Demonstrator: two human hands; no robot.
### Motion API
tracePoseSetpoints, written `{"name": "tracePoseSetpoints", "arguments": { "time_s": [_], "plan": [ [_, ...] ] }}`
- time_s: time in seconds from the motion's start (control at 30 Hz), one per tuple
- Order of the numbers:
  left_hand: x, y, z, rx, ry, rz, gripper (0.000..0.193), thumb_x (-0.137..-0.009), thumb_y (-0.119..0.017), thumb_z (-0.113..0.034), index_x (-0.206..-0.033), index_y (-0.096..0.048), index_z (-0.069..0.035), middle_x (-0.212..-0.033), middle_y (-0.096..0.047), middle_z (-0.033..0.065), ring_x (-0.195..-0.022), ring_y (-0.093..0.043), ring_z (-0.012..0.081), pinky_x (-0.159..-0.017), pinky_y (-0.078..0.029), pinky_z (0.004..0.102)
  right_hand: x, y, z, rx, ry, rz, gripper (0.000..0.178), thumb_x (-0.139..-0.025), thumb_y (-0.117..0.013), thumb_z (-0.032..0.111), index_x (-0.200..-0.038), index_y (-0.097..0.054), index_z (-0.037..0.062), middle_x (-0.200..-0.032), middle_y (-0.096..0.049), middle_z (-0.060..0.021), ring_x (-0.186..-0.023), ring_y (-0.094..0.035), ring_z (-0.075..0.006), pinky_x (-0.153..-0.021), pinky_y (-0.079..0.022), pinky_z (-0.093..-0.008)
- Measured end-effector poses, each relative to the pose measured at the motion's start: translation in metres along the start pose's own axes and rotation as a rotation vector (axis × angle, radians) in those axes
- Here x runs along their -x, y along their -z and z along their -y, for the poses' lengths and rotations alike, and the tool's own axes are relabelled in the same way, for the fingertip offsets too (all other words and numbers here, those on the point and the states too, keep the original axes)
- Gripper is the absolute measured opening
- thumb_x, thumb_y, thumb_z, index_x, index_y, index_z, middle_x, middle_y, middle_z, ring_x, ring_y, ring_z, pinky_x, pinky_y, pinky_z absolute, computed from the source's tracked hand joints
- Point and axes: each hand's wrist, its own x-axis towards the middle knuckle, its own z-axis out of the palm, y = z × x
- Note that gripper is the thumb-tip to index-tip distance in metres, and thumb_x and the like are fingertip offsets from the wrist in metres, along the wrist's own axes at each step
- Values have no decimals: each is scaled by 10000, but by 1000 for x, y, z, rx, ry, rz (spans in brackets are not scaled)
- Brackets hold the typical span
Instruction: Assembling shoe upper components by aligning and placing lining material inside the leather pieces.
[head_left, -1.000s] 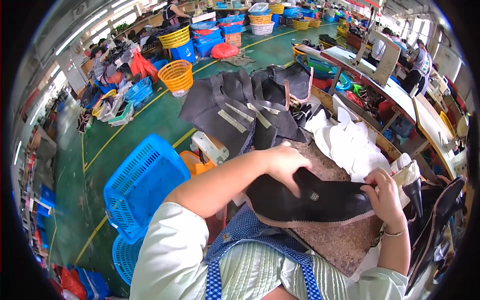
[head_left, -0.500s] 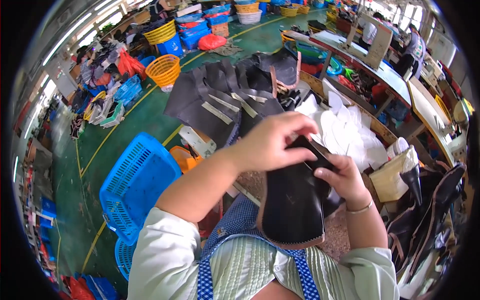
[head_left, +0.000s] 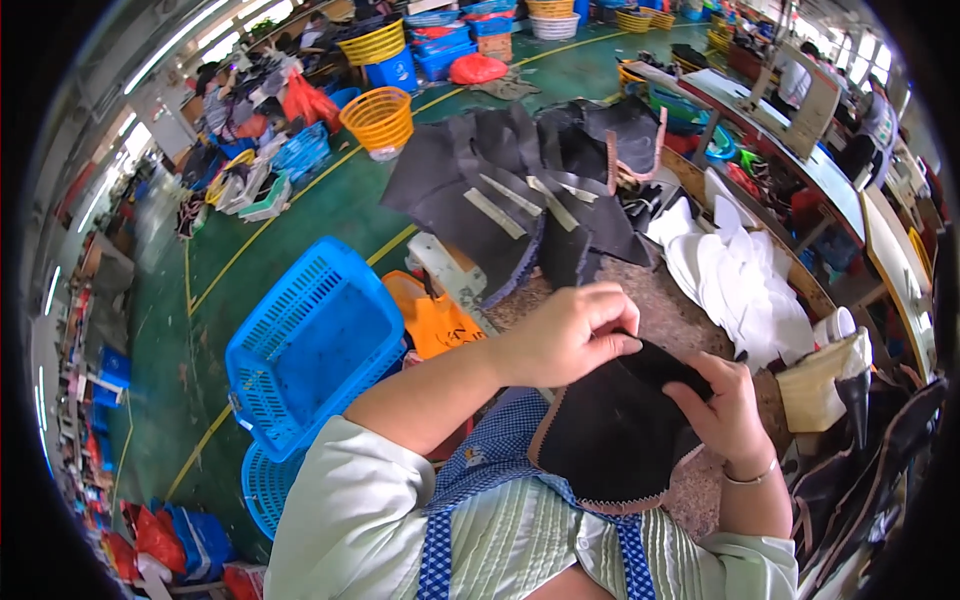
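Left hand (head_left: 572, 335) and right hand (head_left: 722, 405) each pinch the black fabric piece (head_left: 610, 430), apparently firmly; a loosened grip could drop it off the tabletop (head_left: 680, 310).

A blue plastic basket (head_left: 315, 345) stands on the green floor (head_left: 300, 215) just off the desk's left edge, with an orange bag (head_left: 435, 320) beside it. Dark cut fabric pieces (head_left: 500, 190) pile at the desk's far end, white pieces (head_left: 740, 275) lie along its right edge. A yellow basket (head_left: 378, 118) stands farther off.
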Motion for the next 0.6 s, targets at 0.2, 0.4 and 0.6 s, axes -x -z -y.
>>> {"name": "tracePoseSetpoints", "arguments": {
  "time_s": [0.2, 0.4, 0.6],
  "plan": [
    [15, 8, 59, 343, 258, -140, 204, -877, -721, -135, -1004, -584, -52, -919, -593, -13, -855, -537, 51, -793, -450, 239, -7, 5, -32, 272, -2, 105, 157, -765, -742, 135, -851, -667, 27, -651, -602, -166, -618, -601, -360, -566, -471, -410],
    [70, 43, 208, -670, 466, -376, 418, -745, -787, -181, -1051, -565, -2, -1086, -574, 191, -1008, -568, 391, -898, -471, 401, -28, -21, -70, 432, -3, 118, 268, -724, -784, 186, -885, -639, 28, -715, -641, -153, -675, -631, -360, -608, -499, -418],
    [51, 89, 161, 36, 733, -221, 268, -842, -750, -230, -984, -652, -25, -872, -631, 19, -752, -566, 99, -642, -464, 257, -101, -79, -47, 517, 285, 1, 490, -695, -782, 183, -1107, -591, -3, -1172, -592, -174, -1107, -562, -335, -930, -470, -394]
  ]
}}
